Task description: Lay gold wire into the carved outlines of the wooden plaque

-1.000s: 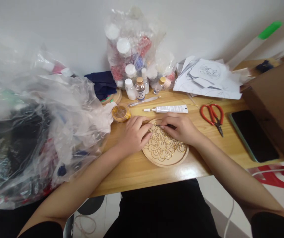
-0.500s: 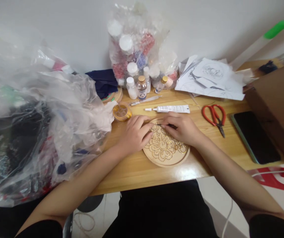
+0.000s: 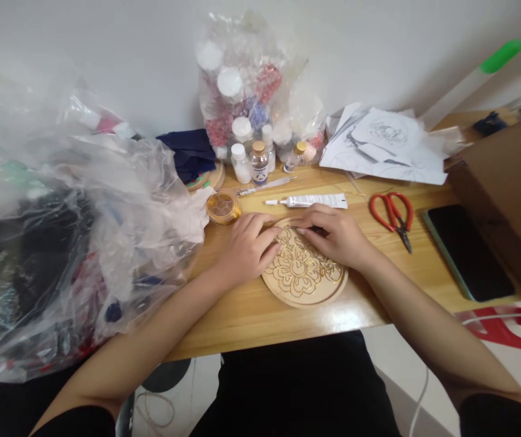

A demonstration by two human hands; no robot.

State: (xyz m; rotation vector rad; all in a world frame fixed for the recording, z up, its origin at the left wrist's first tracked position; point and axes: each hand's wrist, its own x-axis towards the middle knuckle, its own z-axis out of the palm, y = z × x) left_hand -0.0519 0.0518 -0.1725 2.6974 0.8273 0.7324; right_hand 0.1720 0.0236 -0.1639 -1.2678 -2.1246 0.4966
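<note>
A round wooden plaque (image 3: 303, 298) lies on the table, covered with a flower pattern in thin gold wire (image 3: 297, 267). My left hand (image 3: 252, 246) rests over its upper left edge, fingers bent and thumb near the index fingertip. What sits between those fingertips is too small to make out. From the upper right, my right hand (image 3: 333, 233) pinches a thin dark tool that looks like tweezers (image 3: 318, 230), its tip pointing left at the top of the pattern. Part of the upper pattern is hidden by both hands.
Behind the plaque lie a white glue tube (image 3: 317, 201), a pen-like tool (image 3: 267, 186) and a spool of gold wire (image 3: 223, 207). Small bottles (image 3: 259, 162) stand farther back. Red-handled pliers (image 3: 392, 215) and a phone (image 3: 468, 252) lie right. Plastic bags (image 3: 146, 212) crowd the left.
The view has shifted very slightly. Both hands stay in nearly the same place on the plaque, and the dark tool remains in my right hand.
</note>
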